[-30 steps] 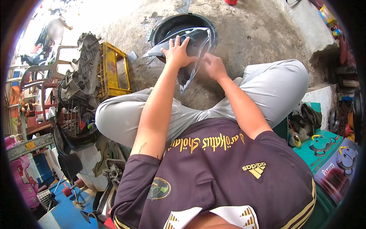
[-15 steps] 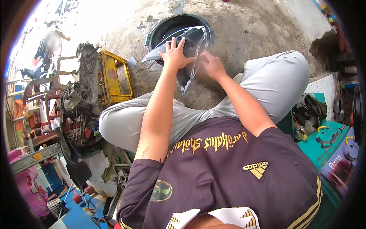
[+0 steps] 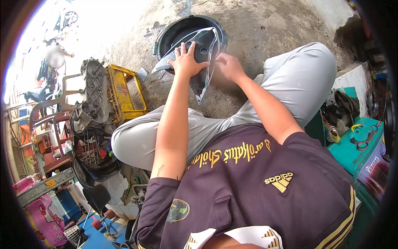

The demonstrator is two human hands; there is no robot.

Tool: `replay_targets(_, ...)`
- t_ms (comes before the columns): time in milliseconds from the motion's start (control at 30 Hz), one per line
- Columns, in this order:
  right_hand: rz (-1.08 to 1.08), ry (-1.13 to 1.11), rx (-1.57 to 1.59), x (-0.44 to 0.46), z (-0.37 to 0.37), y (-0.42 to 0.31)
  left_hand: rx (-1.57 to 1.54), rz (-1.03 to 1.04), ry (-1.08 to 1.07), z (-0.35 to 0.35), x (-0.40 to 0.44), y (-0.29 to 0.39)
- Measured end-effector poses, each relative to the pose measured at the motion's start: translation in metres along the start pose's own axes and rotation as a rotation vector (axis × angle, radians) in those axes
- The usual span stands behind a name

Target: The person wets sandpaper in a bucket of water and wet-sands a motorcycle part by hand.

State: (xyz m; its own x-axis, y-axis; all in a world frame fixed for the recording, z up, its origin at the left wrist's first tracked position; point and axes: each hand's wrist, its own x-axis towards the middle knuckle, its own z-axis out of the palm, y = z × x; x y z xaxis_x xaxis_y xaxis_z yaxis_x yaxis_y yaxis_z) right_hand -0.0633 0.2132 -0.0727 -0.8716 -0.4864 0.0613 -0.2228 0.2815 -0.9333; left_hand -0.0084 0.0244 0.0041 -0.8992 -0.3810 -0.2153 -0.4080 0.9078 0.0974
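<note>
A dark, pointed panel with a pale edge (image 3: 203, 43) rests on a round black basin (image 3: 159, 39) on the ground. My left hand (image 3: 186, 62) lies on the panel with its fingers spread. To the right, my right hand (image 3: 229, 67) is held close to the panel's right edge, its fingers bent together. A thin clear strip runs along that edge near my right fingertips. What those fingers pinch, if anything, is too small to make out.
A yellow crate (image 3: 128, 92) and a grey metal engine part (image 3: 96, 93) stand at the left, beside a brown chair (image 3: 52, 108). At the right is a teal case (image 3: 358, 139). A distant person (image 3: 56, 56) is at the upper left.
The view has shifted a little, so the basin and panel appear farther left. My left hand stays spread on the panel, and my right hand remains near its edge.
</note>
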Motion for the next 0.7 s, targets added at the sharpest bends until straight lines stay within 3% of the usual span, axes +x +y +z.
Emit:
replay_targets(300,0.054,-0.088,-0.051,0.0044,-0.007,-0.0038,-0.004,-0.003,-0.01,-0.0012,-0.0006,0.001)
replay_targets(400,-0.059,0.024,-0.088,0.0009,-0.003,-0.0033,-0.003,-0.009,-0.014,-0.0005,0.0009,0.0013)
replay_targets(700,-0.105,-0.038,-0.078,-0.0009,-0.0009,-0.0017,0.001,-0.01,-0.009,-0.0012,0.0006,0.0017)
